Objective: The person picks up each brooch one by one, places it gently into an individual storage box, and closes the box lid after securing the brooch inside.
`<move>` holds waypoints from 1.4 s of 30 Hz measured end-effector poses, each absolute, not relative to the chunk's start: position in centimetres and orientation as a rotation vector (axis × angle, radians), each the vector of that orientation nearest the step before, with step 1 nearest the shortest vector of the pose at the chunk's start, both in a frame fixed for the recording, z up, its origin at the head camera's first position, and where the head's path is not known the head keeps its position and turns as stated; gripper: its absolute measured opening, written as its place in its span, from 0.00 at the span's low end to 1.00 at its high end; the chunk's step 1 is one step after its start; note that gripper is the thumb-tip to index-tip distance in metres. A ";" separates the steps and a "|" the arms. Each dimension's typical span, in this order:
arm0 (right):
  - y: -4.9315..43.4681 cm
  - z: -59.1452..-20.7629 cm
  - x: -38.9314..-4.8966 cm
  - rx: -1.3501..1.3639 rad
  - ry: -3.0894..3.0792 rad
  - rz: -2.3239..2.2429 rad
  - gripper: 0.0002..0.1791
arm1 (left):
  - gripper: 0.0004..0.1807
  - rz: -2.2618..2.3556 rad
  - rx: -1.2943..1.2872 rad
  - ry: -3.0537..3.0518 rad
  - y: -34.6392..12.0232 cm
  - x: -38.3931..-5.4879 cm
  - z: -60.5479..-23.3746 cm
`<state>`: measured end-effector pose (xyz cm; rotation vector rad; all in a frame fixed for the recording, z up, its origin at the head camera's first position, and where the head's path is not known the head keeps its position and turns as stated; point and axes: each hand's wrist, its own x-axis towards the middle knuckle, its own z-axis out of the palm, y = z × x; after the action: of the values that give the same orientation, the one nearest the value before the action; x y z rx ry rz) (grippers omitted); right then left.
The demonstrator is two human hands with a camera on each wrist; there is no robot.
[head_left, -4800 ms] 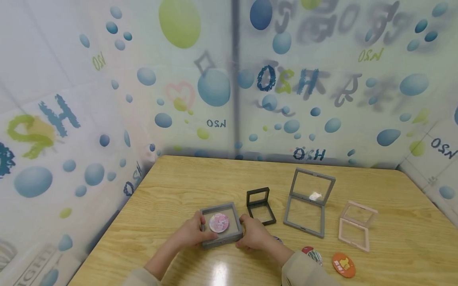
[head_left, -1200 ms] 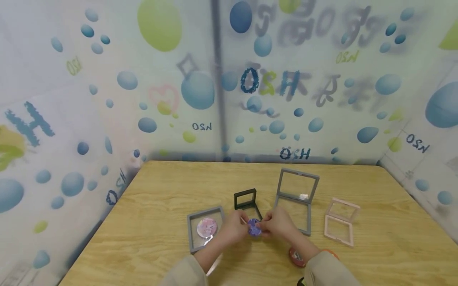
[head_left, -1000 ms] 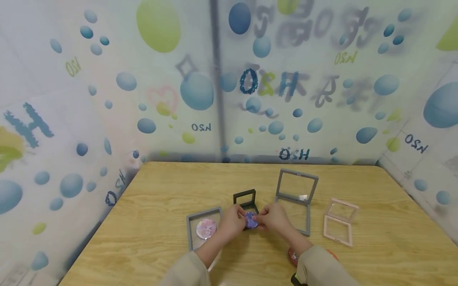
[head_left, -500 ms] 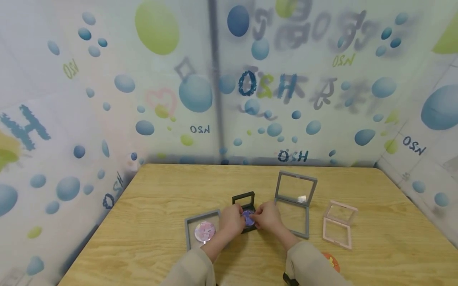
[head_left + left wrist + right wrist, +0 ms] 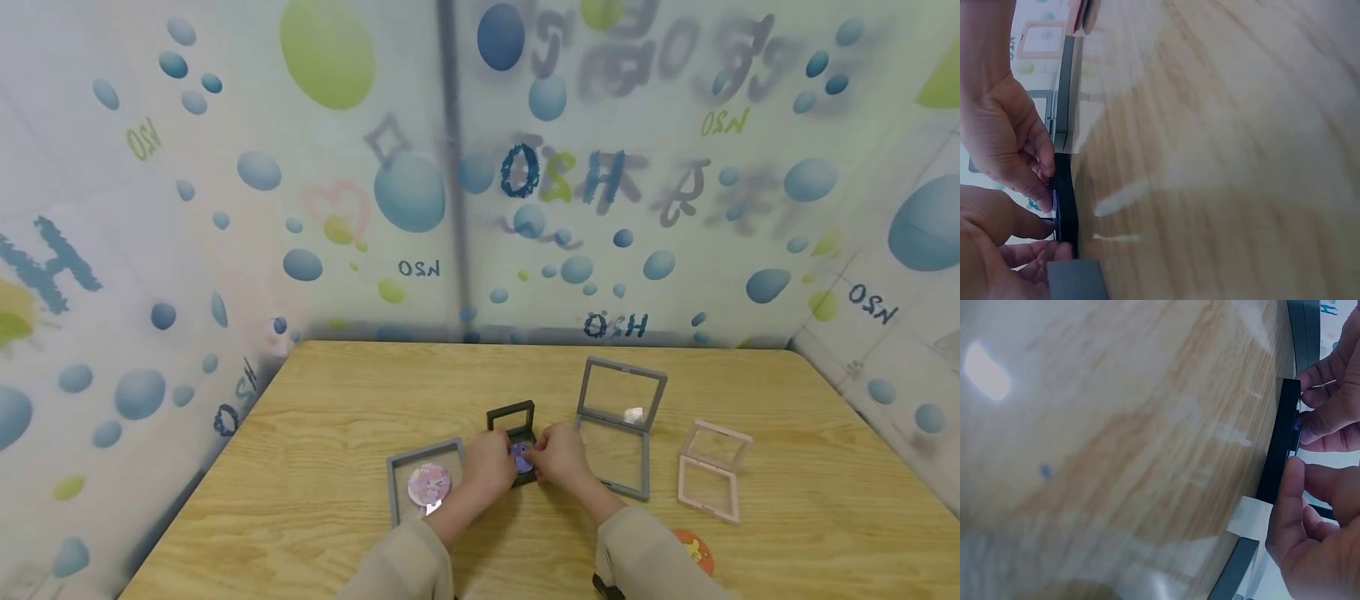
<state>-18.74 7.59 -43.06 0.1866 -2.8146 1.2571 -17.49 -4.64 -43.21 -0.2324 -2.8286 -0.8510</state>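
A small black display frame (image 5: 512,407) stands with its lid raised, its base on the table. Inside that base sits a round purple badge (image 5: 521,458), partly covered by fingers. My left hand (image 5: 487,465) holds the badge's left side, thumb on the badge and other fingers curled down at the frame's edge. From the right, my right hand (image 5: 564,458) pinches the badge; in the right wrist view its fingertips (image 5: 1294,467) meet the black base. Just left lies a grey display frame (image 5: 392,492) containing a pink badge (image 5: 430,484).
A larger grey frame (image 5: 611,425) stands with its lid up behind my right hand. Farther right is a pale pink frame (image 5: 708,462), likewise raised. An orange badge (image 5: 696,550) lies near my right sleeve. Patterned curtains (image 5: 345,267) enclose the wooden table (image 5: 360,392).
Both hands left the grey frame holding the pink badge and took up the purple badge. It has moved back and left into the black frame's base. Over the last half second they barely shift.
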 end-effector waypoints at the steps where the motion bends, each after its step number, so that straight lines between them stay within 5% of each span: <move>1: 7.6 -43.1 -18.8 0.190 -2.814 1.252 0.12 | 0.04 -0.824 -0.238 -2.824 -4.6 -17.5 -43.2; 16: 8.7 -42.3 -18.5 0.197 -2.893 1.230 0.06 | 0.06 -0.901 -0.263 -2.812 -5.8 -16.9 -42.6; 21: 9.4 -41.6 -18.3 0.242 -3.064 1.100 0.20 | 0.02 -0.940 -0.190 -2.798 -7.5 -17.4 -41.2; 26: 9.3 -42.1 -18.0 0.291 -3.112 1.068 0.25 | 0.27 -1.073 -0.231 -2.891 -8.3 -18.3 -40.4; 29: 9.1 -42.5 -17.8 0.299 -3.085 1.108 0.21 | 0.32 -1.142 -0.318 -2.955 -8.4 -18.5 -40.1; 42: 9.1 -42.7 -17.8 0.264 -3.048 1.151 0.22 | 0.18 -1.297 -0.392 -2.919 -8.1 -18.3 -40.2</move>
<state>-17.75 9.06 -42.72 0.2643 -3.0478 1.1507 -18.34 -8.15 -40.22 -0.3921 -2.9186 -1.2974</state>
